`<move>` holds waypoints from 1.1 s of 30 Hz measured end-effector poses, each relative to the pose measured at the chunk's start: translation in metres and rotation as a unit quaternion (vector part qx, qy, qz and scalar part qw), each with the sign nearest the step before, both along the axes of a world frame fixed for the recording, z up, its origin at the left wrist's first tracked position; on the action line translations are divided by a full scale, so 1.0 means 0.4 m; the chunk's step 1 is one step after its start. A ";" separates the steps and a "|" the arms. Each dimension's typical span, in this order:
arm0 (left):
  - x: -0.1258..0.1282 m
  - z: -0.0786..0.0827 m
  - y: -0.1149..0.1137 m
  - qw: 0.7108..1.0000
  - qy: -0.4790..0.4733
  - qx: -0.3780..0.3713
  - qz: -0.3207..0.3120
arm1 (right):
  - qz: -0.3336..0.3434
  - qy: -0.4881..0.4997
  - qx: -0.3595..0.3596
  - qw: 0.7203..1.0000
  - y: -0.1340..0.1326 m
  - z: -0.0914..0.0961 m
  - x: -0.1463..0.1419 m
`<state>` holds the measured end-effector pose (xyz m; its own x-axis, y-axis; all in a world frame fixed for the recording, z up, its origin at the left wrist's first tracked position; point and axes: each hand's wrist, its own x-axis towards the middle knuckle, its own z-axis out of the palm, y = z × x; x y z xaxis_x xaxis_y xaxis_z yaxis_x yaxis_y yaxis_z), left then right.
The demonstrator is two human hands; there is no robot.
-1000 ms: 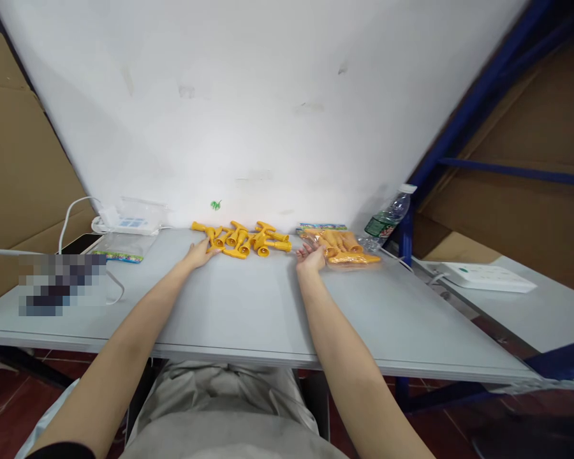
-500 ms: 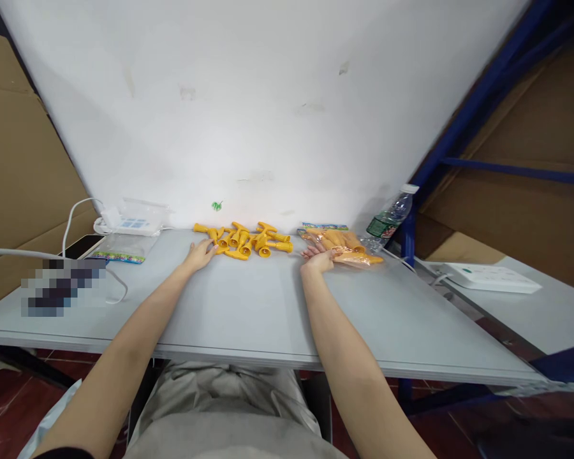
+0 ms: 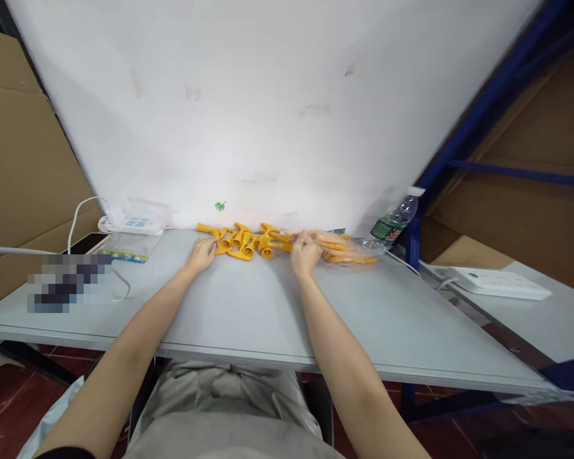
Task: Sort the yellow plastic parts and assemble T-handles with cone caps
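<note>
Yellow plastic pieces with cup-like ends and T-shaped handles (image 3: 242,245) lie in a loose pile by the wall. My left hand (image 3: 202,254) rests at the pile's left end, fingers loosely stretched against the nearest pieces without gripping one. At the pile's right end, my right hand (image 3: 306,252) has its fingers closed on the left edge of a clear plastic bag (image 3: 349,252). Similar orange-yellow pieces show inside that bag, which is smeared by motion. The fingertips of my right hand are partly hidden by the blur.
A flat clear bag (image 3: 131,245) lies at the left beside a white device with a cable (image 3: 141,223) and a phone (image 3: 90,243). Behind the filled bag, a plastic bottle (image 3: 397,217) leans towards a blue post. A white power strip (image 3: 500,284) lies on the right-hand surface.
My right hand has moved left and slightly up, pulling the bag's edge towards the pile. The left hand stays by the same pieces. The view has shifted slightly.
</note>
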<state>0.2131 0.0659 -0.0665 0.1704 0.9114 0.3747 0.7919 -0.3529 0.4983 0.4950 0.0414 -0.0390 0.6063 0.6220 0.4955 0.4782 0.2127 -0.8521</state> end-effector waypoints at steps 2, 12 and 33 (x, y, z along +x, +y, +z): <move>0.010 0.005 -0.004 0.999 -0.040 0.011 -0.006 | 0.057 0.022 0.009 0.998 -0.017 0.027 -0.037; 0.103 0.104 -0.031 0.783 -0.545 -0.281 -0.102 | 0.386 0.195 0.042 0.901 -0.063 0.163 -0.209; 0.095 0.101 0.005 0.748 -0.602 -0.272 0.059 | 0.413 0.190 -0.140 0.880 0.018 0.029 -0.158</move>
<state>0.2512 0.0678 -0.0262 -0.0868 0.9668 -0.2404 -0.3370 0.1986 0.9203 0.4317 0.0486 -0.0272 -0.0209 0.9935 0.1122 -0.0719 0.1104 -0.9913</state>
